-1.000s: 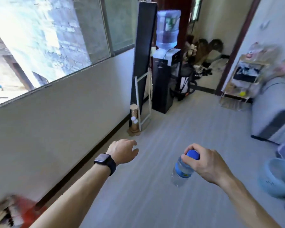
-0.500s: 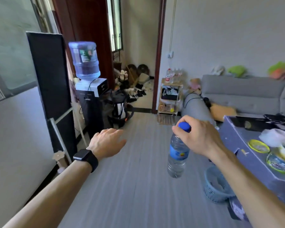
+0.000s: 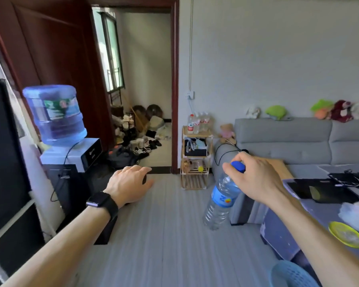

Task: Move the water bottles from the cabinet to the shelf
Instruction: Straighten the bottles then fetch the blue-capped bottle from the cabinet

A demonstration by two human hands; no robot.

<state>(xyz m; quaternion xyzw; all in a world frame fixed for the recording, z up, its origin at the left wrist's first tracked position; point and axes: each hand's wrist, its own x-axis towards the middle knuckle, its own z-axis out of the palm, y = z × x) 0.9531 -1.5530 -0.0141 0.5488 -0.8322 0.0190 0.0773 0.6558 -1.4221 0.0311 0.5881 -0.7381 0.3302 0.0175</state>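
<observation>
One water bottle (image 3: pixel 221 200) hangs by its blue cap, pinched in the fingertips of the right hand (image 3: pixel 255 179), likely an easy carry toward the wooden shelf (image 3: pixel 196 158) far ahead; its long axis tilts, base down-left. The left hand (image 3: pixel 129 184) is loosely spread, empty.

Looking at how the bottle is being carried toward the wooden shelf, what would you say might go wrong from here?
1. The right hand pinches the water bottle only around its blue cap, so the hanging, tilted body could swing and slip free.
2. The wooden shelf already has several bottles crowded on its top tier; setting another down might topple them.
3. The dangling bottle passes close to the sofa arm and could bump it.
</observation>
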